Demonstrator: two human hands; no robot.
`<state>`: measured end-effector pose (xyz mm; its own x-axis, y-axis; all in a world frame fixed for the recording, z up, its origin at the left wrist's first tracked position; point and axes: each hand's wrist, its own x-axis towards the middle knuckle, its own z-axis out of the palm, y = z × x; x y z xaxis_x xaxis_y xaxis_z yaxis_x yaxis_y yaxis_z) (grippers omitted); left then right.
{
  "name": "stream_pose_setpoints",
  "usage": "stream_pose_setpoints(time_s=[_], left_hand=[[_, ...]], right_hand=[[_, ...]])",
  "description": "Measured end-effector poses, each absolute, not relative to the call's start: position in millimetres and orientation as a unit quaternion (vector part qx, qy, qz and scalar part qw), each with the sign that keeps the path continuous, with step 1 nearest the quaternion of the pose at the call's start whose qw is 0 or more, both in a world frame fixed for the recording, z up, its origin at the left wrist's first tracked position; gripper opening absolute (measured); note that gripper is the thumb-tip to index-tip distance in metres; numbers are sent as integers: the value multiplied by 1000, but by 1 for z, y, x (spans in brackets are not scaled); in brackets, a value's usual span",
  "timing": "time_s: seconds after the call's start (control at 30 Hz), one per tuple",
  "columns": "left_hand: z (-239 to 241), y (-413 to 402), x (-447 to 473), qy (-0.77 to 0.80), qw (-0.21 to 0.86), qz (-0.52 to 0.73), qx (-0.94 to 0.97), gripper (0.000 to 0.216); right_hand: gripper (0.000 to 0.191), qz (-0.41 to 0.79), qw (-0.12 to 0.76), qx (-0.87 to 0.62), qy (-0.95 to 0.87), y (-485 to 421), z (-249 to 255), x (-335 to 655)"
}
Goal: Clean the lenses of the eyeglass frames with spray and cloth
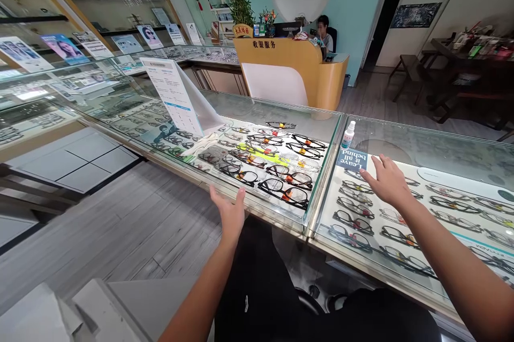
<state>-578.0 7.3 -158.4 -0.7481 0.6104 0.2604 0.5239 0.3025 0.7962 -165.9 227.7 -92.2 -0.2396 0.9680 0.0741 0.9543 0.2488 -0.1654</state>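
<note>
My left hand (pixel 229 213), fingers apart and holding nothing, is at the front edge of the glass display counter (pixel 277 212). Near it are several black-framed eyeglasses (pixel 284 193) with orange tags; I cannot tell whether all lie under the glass. My right hand (pixel 387 181) hovers over or rests on the right-hand counter, fingers spread, with nothing in it. Just left of its fingertips lies a dark blue printed cloth or card (pixel 353 160) lettered "Leave it all behind". A small white-capped spray bottle (pixel 348 135) stands upright behind that.
White gloves (pixel 204 144) lie on the left counter beside a standing white sign (pixel 172 93). More glasses (pixel 353 221) sit in rows under the right counter's glass. A person (pixel 325 31) is behind the wooden cashier desk (pixel 287 53). A white box-like object (pixel 104 310) is at lower left.
</note>
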Motion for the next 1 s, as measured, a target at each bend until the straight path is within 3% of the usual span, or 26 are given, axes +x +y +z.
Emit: stream_pose_setpoints(time_s=[0.13,0.37,0.53,1.0], left_hand=[[-119,-2,-562,788,-44,470,394,105],[-96,4,-599,803,81,401,433,127],[-91,9,-610,825,73,333,450,139],[-82,54,-615,834,47,305,457,140]], right_hand=[[90,51,77,-614,-784,229,-92,-165],[90,38,85,-604,-791,233,-98,-161],[91,42,85,-606,-790,233,-99,-161],[91,44,92,-604,-791,233,-99,-160]])
